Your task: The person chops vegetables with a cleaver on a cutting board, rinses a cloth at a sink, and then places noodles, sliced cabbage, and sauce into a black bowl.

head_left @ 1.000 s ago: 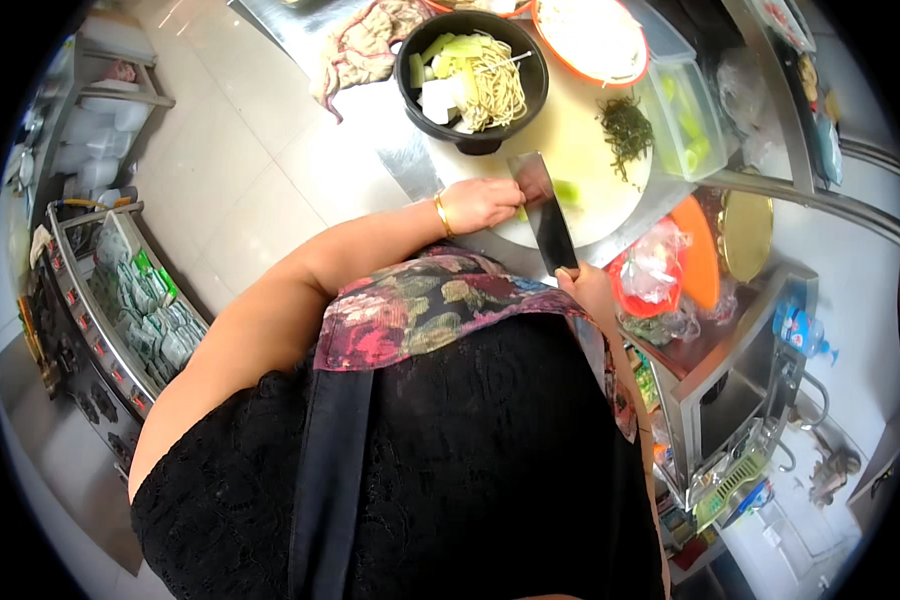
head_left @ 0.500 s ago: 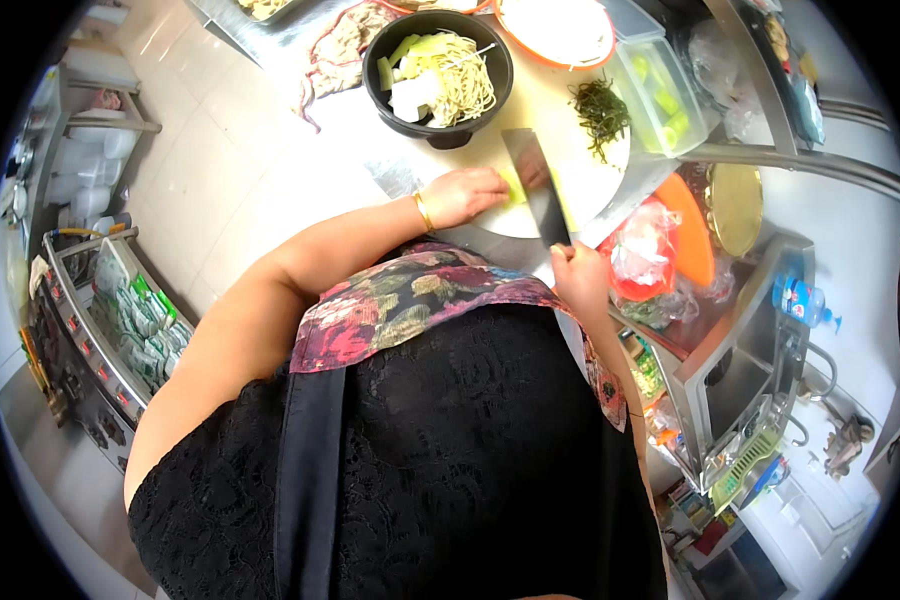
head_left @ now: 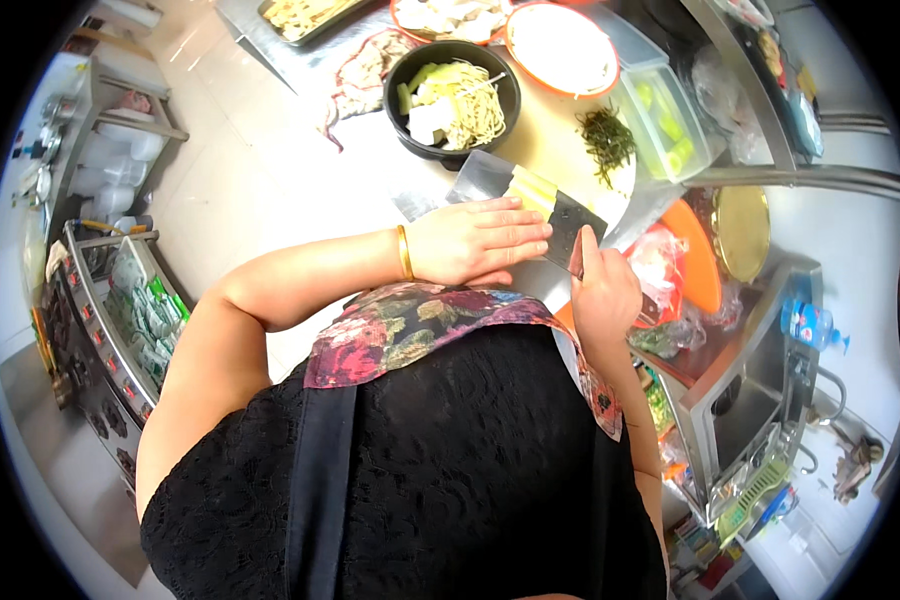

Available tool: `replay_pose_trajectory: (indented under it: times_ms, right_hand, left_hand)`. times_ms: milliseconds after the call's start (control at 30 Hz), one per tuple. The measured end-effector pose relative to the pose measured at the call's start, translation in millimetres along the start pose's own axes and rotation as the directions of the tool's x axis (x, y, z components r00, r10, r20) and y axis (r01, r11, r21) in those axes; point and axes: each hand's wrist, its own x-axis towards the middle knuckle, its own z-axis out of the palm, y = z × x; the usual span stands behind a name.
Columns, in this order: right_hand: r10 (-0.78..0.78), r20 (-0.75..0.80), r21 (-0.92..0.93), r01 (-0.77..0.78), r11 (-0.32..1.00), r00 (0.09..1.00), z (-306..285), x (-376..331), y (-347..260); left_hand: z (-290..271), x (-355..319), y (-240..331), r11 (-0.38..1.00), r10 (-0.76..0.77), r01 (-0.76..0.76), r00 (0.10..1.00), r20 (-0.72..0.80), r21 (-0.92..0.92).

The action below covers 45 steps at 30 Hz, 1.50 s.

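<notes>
My right hand (head_left: pixel 605 290) grips the handle of a broad cleaver (head_left: pixel 570 228). The blade lies nearly flat over the pale cutting board (head_left: pixel 555 140), and pale yellow slices (head_left: pixel 530 188) rest on it. My left hand (head_left: pixel 480 240), with a gold bangle at the wrist, lies flat with fingers stretched out and together, fingertips against the blade's near side. Just beyond the blade stands a black bowl (head_left: pixel 455 100) of noodles and pale vegetable pieces. A heap of chopped greens (head_left: pixel 605 140) sits on the board to the right.
A clear tub of green pieces (head_left: pixel 665 120), an orange-rimmed plate (head_left: pixel 560 35) and a metal tray (head_left: pixel 300 15) stand at the back. An orange plate (head_left: pixel 695 255) and plastic bag (head_left: pixel 660 270) lie right. A sink (head_left: pixel 760 400) is lower right; a shelf rack (head_left: pixel 140 310) stands left.
The cleaver has gone from upright on the board to lying nearly flat with the yellow slices on it. My left hand has flattened out against the blade.
</notes>
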Motion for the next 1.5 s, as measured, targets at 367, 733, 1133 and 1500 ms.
replay_pose_trajectory:
  times_ms: [367, 733, 1133, 1500]
  right_hand:
    - [-0.330, -0.211, -0.164, 0.299, 0.940, 0.920, 2.4, 83.4, -15.8]
    - [0.426, -0.029, 0.420, -0.376, 0.826, 0.904, 10.2, -72.3, 82.2]
    - [0.414, 0.815, 0.555, -0.750, -0.359, 0.405, 78.8, -119.2, 92.4]
    - [0.096, 0.707, 0.547, -0.628, 0.554, 0.701, 73.6, -60.4, 66.3]
  left_hand:
    - [-43.2, -22.5, -37.0, 0.934, -0.350, 0.324, 0.913, 0.208, 0.148]
    - [29.8, -36.4, -20.7, 0.623, -0.743, 0.597, 0.654, -0.143, -0.505]
    - [124.1, 31.0, -46.2, 0.798, -0.600, 0.597, 0.800, -0.016, -0.083]
    - [60.5, -14.9, 4.9, 0.720, -0.694, 0.671, 0.694, -0.191, -0.179]
